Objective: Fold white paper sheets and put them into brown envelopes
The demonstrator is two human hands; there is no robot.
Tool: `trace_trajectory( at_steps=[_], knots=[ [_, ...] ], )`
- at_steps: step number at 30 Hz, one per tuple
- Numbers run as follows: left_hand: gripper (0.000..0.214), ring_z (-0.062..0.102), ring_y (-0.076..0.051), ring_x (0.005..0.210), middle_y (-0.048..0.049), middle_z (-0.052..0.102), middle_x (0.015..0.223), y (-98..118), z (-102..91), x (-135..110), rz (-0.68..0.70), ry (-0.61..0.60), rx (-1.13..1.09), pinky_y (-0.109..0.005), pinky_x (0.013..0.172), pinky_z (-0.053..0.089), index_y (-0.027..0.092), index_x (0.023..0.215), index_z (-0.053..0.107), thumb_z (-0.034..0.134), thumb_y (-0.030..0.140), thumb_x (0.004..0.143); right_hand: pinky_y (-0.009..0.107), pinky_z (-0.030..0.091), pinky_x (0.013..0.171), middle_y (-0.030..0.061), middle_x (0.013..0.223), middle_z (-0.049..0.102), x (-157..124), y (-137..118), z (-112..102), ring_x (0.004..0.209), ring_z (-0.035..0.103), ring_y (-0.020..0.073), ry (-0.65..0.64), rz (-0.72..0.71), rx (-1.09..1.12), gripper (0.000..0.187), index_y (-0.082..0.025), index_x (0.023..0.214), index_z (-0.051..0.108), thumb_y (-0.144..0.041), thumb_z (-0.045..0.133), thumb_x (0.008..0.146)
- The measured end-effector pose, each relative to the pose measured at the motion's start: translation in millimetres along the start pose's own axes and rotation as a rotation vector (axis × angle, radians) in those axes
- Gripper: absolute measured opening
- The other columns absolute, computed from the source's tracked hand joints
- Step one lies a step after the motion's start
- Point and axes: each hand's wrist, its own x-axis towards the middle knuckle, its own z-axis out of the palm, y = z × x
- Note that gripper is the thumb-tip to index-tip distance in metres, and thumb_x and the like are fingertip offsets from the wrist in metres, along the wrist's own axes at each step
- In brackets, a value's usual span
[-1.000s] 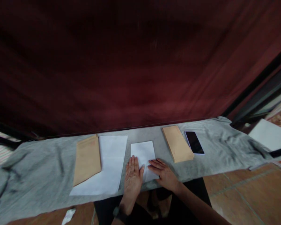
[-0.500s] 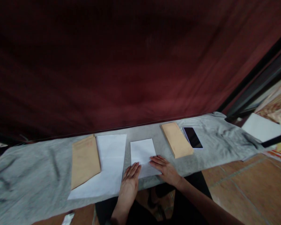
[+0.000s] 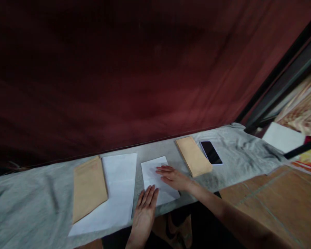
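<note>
My left hand [image 3: 144,209] is nearest to me. It is open and flat with the fingers straight and close together, gripping nothing, and its fingertips lie on the near edge of the small white sheet [image 3: 151,173]. Just beyond it, my right hand [image 3: 174,178] is also open and flat. It rests palm down on the same sheet with the fingers slightly spread and pointing left, and it holds nothing. So that is two hands on one small sheet. The sheet lies a little askew on the grey cloth [image 3: 28,193], straight ahead of me and close to the near edge. My right hand and wrist cover its right side.

There is one big white sheet [image 3: 118,186] just to the left of the small one; I cannot tell whether it is a single sheet or several. There are two brown envelopes. The left envelope [image 3: 89,186] overlaps the left edge of the big white sheet. The right envelope [image 3: 193,156] lies farther back, to the right of the small sheet, near my right hand but apart from it, and it looks thick. One phone [image 3: 210,152], screen dark and facing up, sits just beside the right envelope on its far side.

To the right, below the cloth, is the tiled floor [image 3: 261,197]. Behind the cloth a dark red curtain [image 3: 119,76] fills the upper view. At the far right are a black frame [image 3: 280,83] and a white panel [image 3: 282,138].
</note>
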Motion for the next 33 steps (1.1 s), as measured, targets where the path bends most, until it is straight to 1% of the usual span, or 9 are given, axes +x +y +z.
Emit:
trace_trajectory(
  at_steps=[3, 6, 9, 12, 16, 19, 22, 27, 33],
  knots=[
    [0.063, 0.06, -0.019, 0.129, -0.005, 0.065, 0.139, 4, -8.0, 0, -0.039, 0.072, -0.043, -0.036, 0.107, 0.05, 0.021, 0.136, 0.06, 0.04, -0.002, 0.081, 0.046, 0.026, 0.124, 0.005, 0.15, 0.053, 22, -1, 12, 0.143, 0.042, 0.0217, -0.008, 0.07, -0.014, 0.036, -0.024, 0.134, 0.064, -0.029, 0.05, 0.102],
    [0.05, 0.067, -0.018, 0.117, -0.0067, 0.071, 0.129, 5, -29.3, -3, -0.226, 0.171, -0.268, -0.031, 0.098, 0.056, 0.02, 0.133, 0.062, 0.038, 0.006, 0.091, 0.046, 0.035, 0.119, 0.0092, 0.137, 0.065, 17, 10, 2, 0.133, 0.055, 0.0237, 0.182, 0.284, 0.204, 0.036, -0.02, 0.127, 0.069, -0.035, 0.048, 0.102],
    [0.032, 0.073, -0.022, 0.103, -0.0076, 0.077, 0.109, 3, -57.9, 4, -0.627, 0.297, -0.662, -0.034, 0.09, 0.059, 0.021, 0.115, 0.071, 0.046, 0.033, 0.099, 0.048, 0.045, 0.111, 0.011, 0.134, 0.067, -6, 21, -27, 0.127, 0.061, 0.0254, 0.305, 0.394, 0.305, 0.049, -0.02, 0.131, 0.066, -0.048, 0.036, 0.105],
    [0.041, 0.073, -0.024, 0.091, -0.0077, 0.076, 0.102, 3, -75.0, 26, -1.038, 0.467, -1.152, -0.037, 0.078, 0.064, 0.018, 0.107, 0.071, 0.057, 0.054, 0.092, 0.045, 0.045, 0.112, 0.0087, 0.133, 0.067, -24, 20, -52, 0.126, 0.06, 0.0249, 0.42, 0.407, 0.462, 0.048, -0.024, 0.129, 0.067, -0.055, 0.044, 0.101],
    [0.043, 0.07, -0.025, 0.1, -0.0086, 0.073, 0.109, 12, -61.3, 53, -1.269, 0.556, -1.627, -0.039, 0.075, 0.065, 0.016, 0.11, 0.068, 0.073, 0.046, 0.08, 0.046, 0.052, 0.102, 0.0111, 0.122, 0.072, -32, 9, -55, 0.113, 0.067, 0.0272, 0.581, 0.437, 0.647, 0.049, -0.022, 0.13, 0.065, -0.055, 0.052, 0.097],
    [0.033, 0.07, -0.023, 0.097, -0.0086, 0.072, 0.107, 20, -36.2, 56, -1.391, 0.485, -1.722, -0.04, 0.075, 0.066, 0.016, 0.107, 0.067, 0.075, 0.03, 0.077, 0.046, 0.05, 0.105, 0.0112, 0.13, 0.066, -37, 6, -40, 0.121, 0.062, 0.0269, 0.722, 0.451, 0.377, 0.044, -0.023, 0.134, 0.062, -0.045, 0.051, 0.097],
    [0.03, 0.07, -0.022, 0.097, -0.0105, 0.07, 0.113, 24, -18.6, 51, -1.412, 0.417, -1.699, -0.041, 0.076, 0.066, 0.016, 0.11, 0.066, 0.07, 0.023, 0.081, 0.045, 0.043, 0.113, 0.0096, 0.142, 0.058, -40, 2, -21, 0.133, 0.054, 0.0248, 0.658, 0.348, 0.089, 0.043, -0.025, 0.139, 0.058, -0.033, 0.046, 0.099],
    [0.034, 0.073, -0.025, 0.094, -0.0144, 0.072, 0.115, 25, -16.5, 53, -1.398, 0.289, -1.69, -0.039, 0.07, 0.066, 0.015, 0.118, 0.065, 0.067, 0.019, 0.085, 0.041, 0.04, 0.117, 0.0081, 0.156, 0.045, -23, -14, 17, 0.143, 0.042, 0.0211, 0.349, 0.189, -0.161, 0.046, -0.022, 0.147, 0.05, -0.025, 0.039, 0.103],
    [0.034, 0.075, -0.022, 0.076, -0.0148, 0.075, 0.106, 22, -22.4, 62, -1.411, 0.163, -1.673, -0.037, 0.065, 0.065, 0.013, 0.12, 0.062, 0.064, 0.014, 0.086, 0.05, 0.03, 0.12, 0.0071, 0.161, 0.037, -2, -7, 47, 0.149, 0.032, 0.027, 0.195, 0.219, -0.448, 0.046, -0.023, 0.149, 0.049, -0.033, 0.044, 0.104]
  ],
)
